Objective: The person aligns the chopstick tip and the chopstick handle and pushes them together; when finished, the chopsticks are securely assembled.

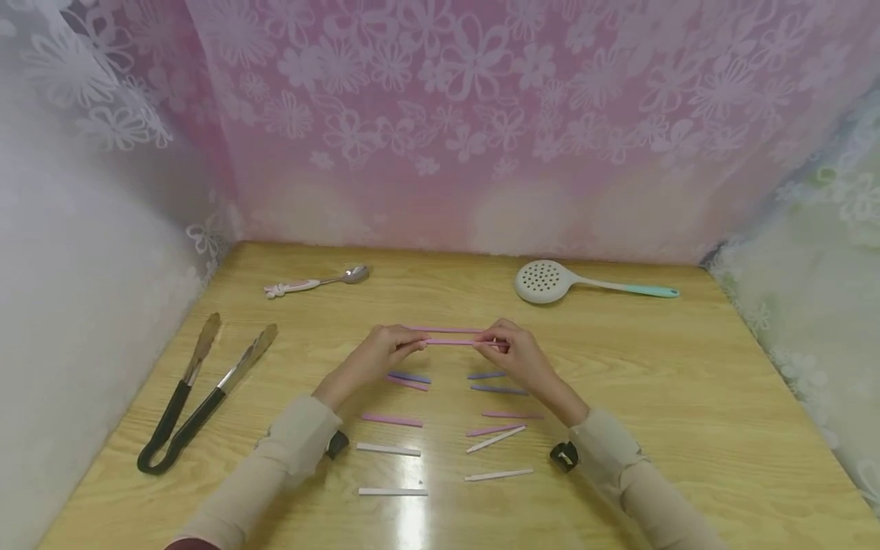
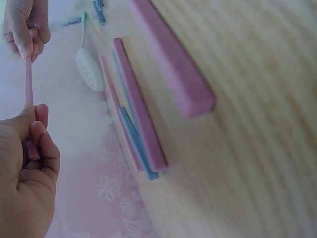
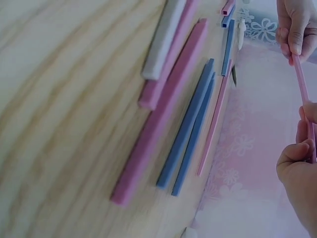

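A slim pink stick (image 1: 450, 343) spans the gap between my two hands. My left hand (image 1: 385, 350) pinches it near its left end with thumb and fingers. Toward the other end my right hand (image 1: 516, 355) pinches it too, and the tip pokes out past those fingers. In the left wrist view the pink stick (image 2: 28, 82) runs straight from one hand to the other, held up away from the wood. Just beyond it in the head view is a second pink stick (image 1: 443, 330), its ends partly behind the hands.
Nearer me, two loose columns hold blue sticks (image 1: 498, 389), pink sticks (image 1: 392, 420) and white sticks (image 1: 388, 450). Black-handled tongs (image 1: 199, 412) lie at left. A spoon (image 1: 302, 286) and a white skimmer (image 1: 543, 283) lie along the back, before a flowered curtain (image 1: 447, 114).
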{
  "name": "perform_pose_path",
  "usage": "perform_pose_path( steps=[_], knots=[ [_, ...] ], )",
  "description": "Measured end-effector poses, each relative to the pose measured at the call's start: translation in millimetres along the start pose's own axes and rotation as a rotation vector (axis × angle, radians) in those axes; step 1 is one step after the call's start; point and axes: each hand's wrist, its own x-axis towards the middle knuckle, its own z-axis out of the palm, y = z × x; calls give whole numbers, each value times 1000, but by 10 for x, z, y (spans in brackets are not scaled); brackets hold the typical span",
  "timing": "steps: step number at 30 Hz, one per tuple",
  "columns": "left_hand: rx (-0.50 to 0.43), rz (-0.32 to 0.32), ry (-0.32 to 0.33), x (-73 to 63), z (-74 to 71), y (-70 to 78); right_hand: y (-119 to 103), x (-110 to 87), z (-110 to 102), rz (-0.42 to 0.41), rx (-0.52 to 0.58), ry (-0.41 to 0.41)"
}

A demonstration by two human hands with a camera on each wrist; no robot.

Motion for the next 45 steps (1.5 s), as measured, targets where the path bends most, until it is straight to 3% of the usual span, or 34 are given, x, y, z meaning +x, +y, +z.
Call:
perform_pose_path(
  steps=[5,11,18,22,33,38,45],
  knots=[
    [7,14,10,21,21,-9,-1,17,-16,-34,-18,5],
    [-2,-73,-24,134,-12,-74,53,136,-105,-58,-77,-64],
    [5,-208,-53,185,-93,-142,140,202,-228,37,-77,-72],
    [9,-250,-61,159,-113,-195,251,210,-241,83,-96,-79],
    [25,-390,-94,152,-54,-315,456,250,-129,116,-190,-174],
    [63,-442,-93,166,13,-309,462,262,-93,136,-232,-186],
    [112,-464,-77,152,85,-313,549,243,-26,170,-252,-219]
  ],
)
